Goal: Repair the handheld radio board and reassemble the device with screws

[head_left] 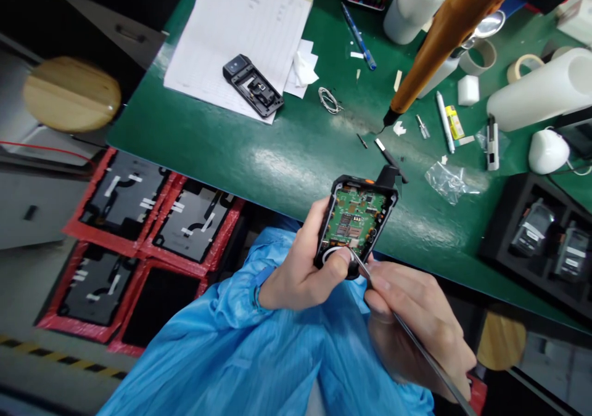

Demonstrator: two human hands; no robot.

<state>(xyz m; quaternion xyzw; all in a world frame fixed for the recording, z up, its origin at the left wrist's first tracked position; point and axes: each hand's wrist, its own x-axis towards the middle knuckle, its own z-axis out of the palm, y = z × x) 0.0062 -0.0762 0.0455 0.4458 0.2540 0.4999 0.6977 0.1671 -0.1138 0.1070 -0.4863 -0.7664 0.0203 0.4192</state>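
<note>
My left hand [312, 262] grips an opened black handheld device [398, 203] by its lower left side, thumb across the bottom beside a white ring. Inside the housing a green circuit board [358, 209] lies exposed, and an orange button shows on the top edge. My right hand [416, 317] is closed round a long thin metal tool [428, 355]. Its narrow tip touches or nearly touches the lower part of the board, close to my left thumb. Whether the tool has one prong or two is hidden by my fingers.
An orange electric screwdriver [430, 52] points down over the green table [208, 138]. A black back housing [254, 86] lies on paper sheets [198, 52]. Black-handled tool [391, 159], plastic bag [451, 182] and foam tray [494, 237] are at right. Red-edged trays [143, 249] stand lower left.
</note>
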